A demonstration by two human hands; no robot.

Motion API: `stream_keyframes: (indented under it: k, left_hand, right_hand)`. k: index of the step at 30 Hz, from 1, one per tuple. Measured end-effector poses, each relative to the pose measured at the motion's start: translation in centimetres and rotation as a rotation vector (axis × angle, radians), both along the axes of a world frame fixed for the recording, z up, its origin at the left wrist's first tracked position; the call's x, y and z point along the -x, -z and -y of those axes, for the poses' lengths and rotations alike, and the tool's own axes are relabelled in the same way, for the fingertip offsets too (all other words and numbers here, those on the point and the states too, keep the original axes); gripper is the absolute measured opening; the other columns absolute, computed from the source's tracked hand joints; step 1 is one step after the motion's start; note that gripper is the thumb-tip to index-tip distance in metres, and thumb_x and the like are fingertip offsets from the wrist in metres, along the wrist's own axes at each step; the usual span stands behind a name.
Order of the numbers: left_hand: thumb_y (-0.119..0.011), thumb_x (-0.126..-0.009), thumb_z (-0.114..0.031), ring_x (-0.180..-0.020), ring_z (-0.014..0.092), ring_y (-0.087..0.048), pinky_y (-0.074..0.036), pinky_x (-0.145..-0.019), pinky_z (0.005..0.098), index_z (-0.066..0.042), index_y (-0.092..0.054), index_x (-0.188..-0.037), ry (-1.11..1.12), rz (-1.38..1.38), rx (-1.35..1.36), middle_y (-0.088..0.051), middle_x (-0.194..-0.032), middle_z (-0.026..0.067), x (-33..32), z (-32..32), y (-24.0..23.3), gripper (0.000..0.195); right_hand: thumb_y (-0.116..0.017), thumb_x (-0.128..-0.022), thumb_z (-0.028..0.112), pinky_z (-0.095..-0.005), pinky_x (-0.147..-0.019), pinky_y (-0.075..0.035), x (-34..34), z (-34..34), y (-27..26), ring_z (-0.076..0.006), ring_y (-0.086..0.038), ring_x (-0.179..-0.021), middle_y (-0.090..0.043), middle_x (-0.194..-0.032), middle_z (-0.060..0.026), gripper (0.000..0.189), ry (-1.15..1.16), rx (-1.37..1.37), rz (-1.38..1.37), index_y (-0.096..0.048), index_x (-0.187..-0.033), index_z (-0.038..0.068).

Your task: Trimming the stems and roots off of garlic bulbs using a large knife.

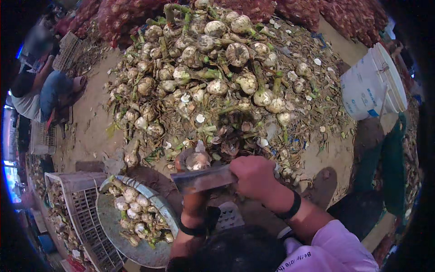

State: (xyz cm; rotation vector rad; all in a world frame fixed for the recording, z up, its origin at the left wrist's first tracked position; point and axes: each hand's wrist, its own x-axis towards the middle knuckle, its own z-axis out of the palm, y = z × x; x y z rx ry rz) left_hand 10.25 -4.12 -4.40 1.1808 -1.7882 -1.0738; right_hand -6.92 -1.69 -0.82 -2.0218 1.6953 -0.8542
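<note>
My right hand (253, 175) is closed around the handle end of a broad-bladed knife (205, 179), which points to the left. Behind the blade, my left hand (180, 162) holds a garlic bulb (198, 160); the blade hides much of that hand. Whether the edge touches the bulb, I cannot tell. In front of both hands rises a large heap of soiled garlic bulbs (217, 86) with cut green stems, lying among dry skins and leaf scraps (316, 129). To the left of my left forearm, a round basin (115, 234) holds several paler bulbs.
A slatted plastic crate (83, 200) stands beside the basin at left. A white bucket (363, 85) stands at the right. Red mesh sacks (125, 18) line the back. Another person (44, 91) sits at the far left near more crates (66, 51).
</note>
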Motion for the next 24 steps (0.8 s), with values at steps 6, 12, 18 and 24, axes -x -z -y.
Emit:
stream_keyframes:
  k: [6,12,18,24]
  left_hand:
    - [-0.073,-0.072,-0.008,-0.097,0.019,-0.054,-0.046,-0.082,0.0322,-0.005,-0.041,-0.122,-0.126,0.573,0.599,-0.057,-0.099,0.0105,0.2,-0.7,-0.2,0.059]
    - [-0.076,-0.066,-0.009,-0.084,0.017,-0.056,-0.047,-0.074,0.0298,-0.002,-0.042,-0.111,-0.496,-0.181,0.03,-0.055,-0.096,0.0083,1.4,-1.0,-5.8,0.057]
    - [-0.076,-0.067,-0.015,-0.087,0.019,-0.055,-0.046,-0.079,0.0316,-0.001,-0.047,-0.111,-0.653,0.113,0.033,-0.056,-0.1,0.0082,-4.7,-0.7,-4.4,0.055]
    - [-0.076,-0.066,-0.017,-0.085,0.019,-0.055,-0.045,-0.079,0.0317,0.0,-0.048,-0.105,-0.359,0.35,0.383,-0.055,-0.093,0.0079,-5.6,-3.1,0.9,0.05]
  right_hand:
    - [-0.057,-0.061,0.011,-0.0403,-0.051,-0.043,0.2,-0.1,1.1,-0.0284,-0.055,-0.057,-0.051,-0.061,-0.0087,0.008,0.034,0.075,-0.113,-0.053,-0.068,0.01]
    - [-0.057,-0.068,0.013,-0.0416,-0.056,-0.049,5.1,-0.9,7.4,-0.0299,-0.06,-0.062,-0.06,-0.068,-0.0115,0.008,0.324,-0.479,-0.296,-0.061,-0.074,0.01]
    - [-0.055,-0.068,0.012,-0.0429,-0.054,-0.048,1.5,-0.3,2.7,-0.0295,-0.06,-0.059,-0.059,-0.065,-0.0117,0.009,0.13,-0.086,-0.025,-0.06,-0.075,0.01]
    - [-0.059,-0.059,0.011,-0.0399,-0.05,-0.041,-4.5,0.1,-1.3,-0.0279,-0.055,-0.056,-0.051,-0.06,-0.0081,0.011,-0.165,0.09,0.019,-0.052,-0.068,0.012]
